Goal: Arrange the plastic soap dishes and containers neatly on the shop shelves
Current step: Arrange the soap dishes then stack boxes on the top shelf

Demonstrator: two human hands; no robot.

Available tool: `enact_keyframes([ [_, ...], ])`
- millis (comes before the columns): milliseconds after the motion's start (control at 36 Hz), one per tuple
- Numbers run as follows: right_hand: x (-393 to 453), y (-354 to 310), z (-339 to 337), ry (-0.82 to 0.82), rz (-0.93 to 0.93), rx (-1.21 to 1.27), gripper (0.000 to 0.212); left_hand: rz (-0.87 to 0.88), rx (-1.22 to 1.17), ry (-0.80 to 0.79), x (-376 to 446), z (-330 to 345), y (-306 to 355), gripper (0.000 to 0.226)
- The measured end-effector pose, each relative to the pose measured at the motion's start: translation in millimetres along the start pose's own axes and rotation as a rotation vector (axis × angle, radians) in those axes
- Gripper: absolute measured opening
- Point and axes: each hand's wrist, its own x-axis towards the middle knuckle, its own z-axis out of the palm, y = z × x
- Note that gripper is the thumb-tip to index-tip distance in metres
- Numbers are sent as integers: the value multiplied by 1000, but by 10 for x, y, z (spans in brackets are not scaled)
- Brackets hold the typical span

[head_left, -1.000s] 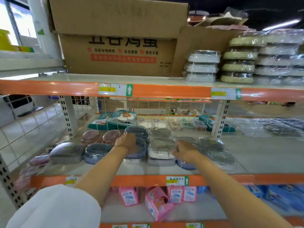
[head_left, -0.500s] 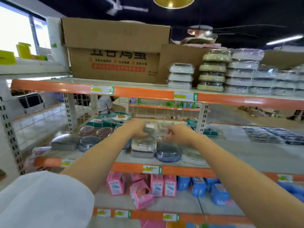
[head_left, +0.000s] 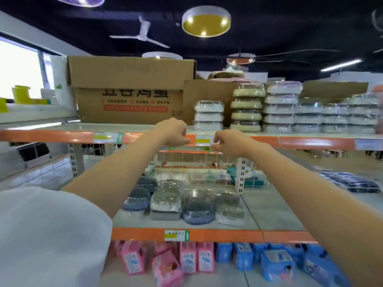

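At the upper left of the frame we see one large brown cardboard box (head_left: pixel 132 90) with dark printed characters and a red band, standing on the top shelf with the orange front rail (head_left: pixel 51 136).

Just left of centre our left hand (head_left: pixel 173 131) is raised in front of that rail, its fingers curled downward and holding nothing we can make out. Just right of centre our right hand (head_left: pixel 230 142) hangs at the same height, thumb and forefinger drawn close together beside the white and yellow price label (head_left: pixel 204 140) on the rail; we cannot tell whether they touch it.

Right of centre on the top shelf stand the wrapped plastic soap dishes: one stack of three white dishes (head_left: pixel 209 115), then one stack of four beige dishes (head_left: pixel 246 107), then one stack of five white dishes (head_left: pixel 279 106), with lower white stacks further right too blurred to count.

In the lower centre, on the middle shelf (head_left: pixel 269 212), lie round and oblong wrapped containers (head_left: pixel 165 200), blue, grey and clear; we count roughly eight.

Along the bottom stand pink packets (head_left: pixel 132 257) at left and blue packets (head_left: pixel 275 261) at right, their counts unclear.
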Motion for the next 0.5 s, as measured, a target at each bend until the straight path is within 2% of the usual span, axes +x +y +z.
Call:
enact_keyframes([
  [167,396,266,-90,55,28,-38,41,-21,-31,36,484,-11,-182,28],
  [333,890,559,-127,87,67,-64,38,-48,-70,14,1062,58,-384,35],
  [500,1334,864,-83,108,139,-46,49,-63,-76,24,1625,203,-618,34],
])
